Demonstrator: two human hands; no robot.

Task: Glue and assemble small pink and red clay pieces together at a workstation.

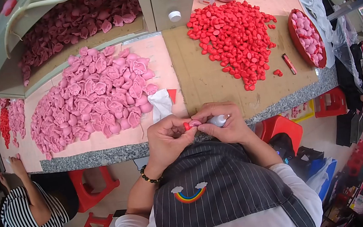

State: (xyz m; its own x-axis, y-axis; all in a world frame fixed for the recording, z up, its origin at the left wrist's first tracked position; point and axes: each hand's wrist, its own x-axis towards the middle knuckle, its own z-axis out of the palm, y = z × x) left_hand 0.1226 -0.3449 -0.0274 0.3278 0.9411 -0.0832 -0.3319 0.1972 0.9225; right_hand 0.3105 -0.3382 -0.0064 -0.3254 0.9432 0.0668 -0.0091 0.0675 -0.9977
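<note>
1. At the near edge of the granite-topped worktable (104, 156), a person's left hand (166, 139) pinches a small red piece (186, 125) against a small pink piece (195, 122) between thumb and fingertips, just above the table's rim.

2. The right hand (224, 123) is curled closed around a small white squeeze bottle (217, 120), its fingertips meeting the left hand's over the two pieces; the bottle's tip points toward them.

3. Both wrists are bent inward and held close to the striped apron (219, 182), forearms rising from below; a dark bead bracelet (149, 177) circles the left wrist.

4. The pieces look light, small and somewhat soft, likely moulded rubber or plastic, easy to drop; a fingertip pinch at the edges seems the surest hold.

5. Beyond the hands, on the table's left half, lies a broad heap of pink moulded shapes (96, 97); on its right half, a mound of red pieces (233, 36) sits on cardboard, with a red tray (296, 41) of pink parts past it.

6. A crumpled white cloth (160, 105) lies between the pink heap and the hands.

7. At the table's left end, another person in a striped shirt (20, 217) reaches up to its edge.
</note>
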